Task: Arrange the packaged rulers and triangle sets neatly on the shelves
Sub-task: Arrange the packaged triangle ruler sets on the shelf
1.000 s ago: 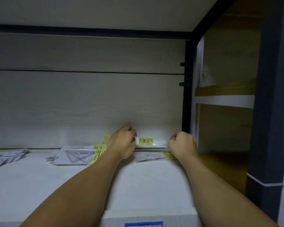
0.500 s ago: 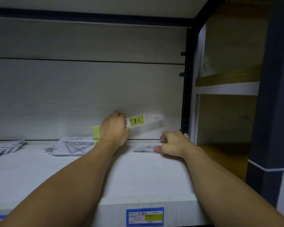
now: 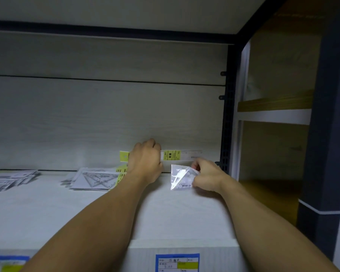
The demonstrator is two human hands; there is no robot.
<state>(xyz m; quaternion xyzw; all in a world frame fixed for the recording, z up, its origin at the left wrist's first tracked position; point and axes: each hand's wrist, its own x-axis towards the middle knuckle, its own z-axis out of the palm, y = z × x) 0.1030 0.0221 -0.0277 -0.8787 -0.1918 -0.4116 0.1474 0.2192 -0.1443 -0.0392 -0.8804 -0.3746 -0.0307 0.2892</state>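
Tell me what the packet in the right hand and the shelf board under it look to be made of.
Packet: thin clear plastic film, glossy; it shows bright glare and creases where the right hand pinches it, and print shows through. Shelf board: probably laminated wood board, matt off-white, with faint grain-like streaks; its core is not visible.

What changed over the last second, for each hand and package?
The right hand let go of the packaged ruler, then picked the clear triangle packet up off the shelf. The left hand kept holding the ruler, level again. The triangle-set stack stayed put.
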